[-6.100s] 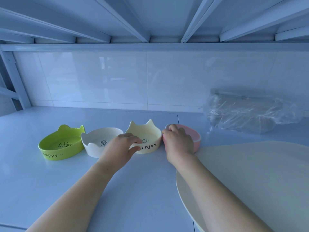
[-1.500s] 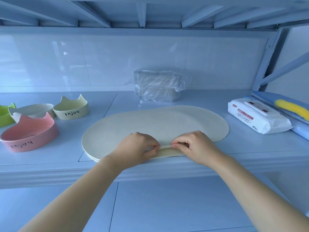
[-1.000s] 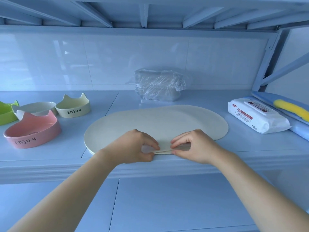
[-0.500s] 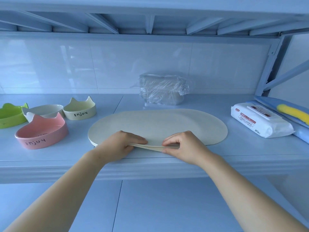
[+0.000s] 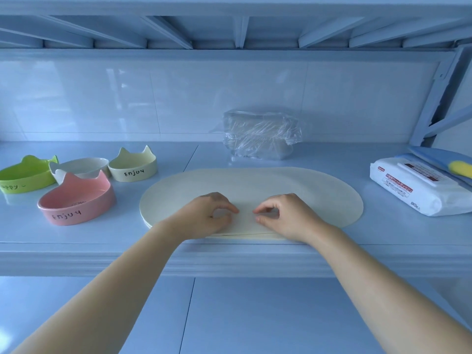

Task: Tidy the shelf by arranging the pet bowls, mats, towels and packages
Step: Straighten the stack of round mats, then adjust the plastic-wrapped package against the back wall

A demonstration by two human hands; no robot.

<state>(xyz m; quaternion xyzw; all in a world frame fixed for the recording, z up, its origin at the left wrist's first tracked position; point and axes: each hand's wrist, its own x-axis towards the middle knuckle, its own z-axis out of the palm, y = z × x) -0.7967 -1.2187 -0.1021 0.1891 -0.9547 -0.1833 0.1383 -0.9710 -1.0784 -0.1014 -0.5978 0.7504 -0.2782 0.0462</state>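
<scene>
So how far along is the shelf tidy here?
Looks done: pink bowl, green bowl, white bowl and cream bowl grouped at the left. In hand: left hand and right hand rest, fingers curled, on the stacked mats at the shelf's front edge. Left: wipes pack, wrapped package, blue item at right.

We see a glossy white tiled wall (image 5: 178, 98) at the far side, with ribbed beams (image 5: 240, 31) overhead.
</scene>
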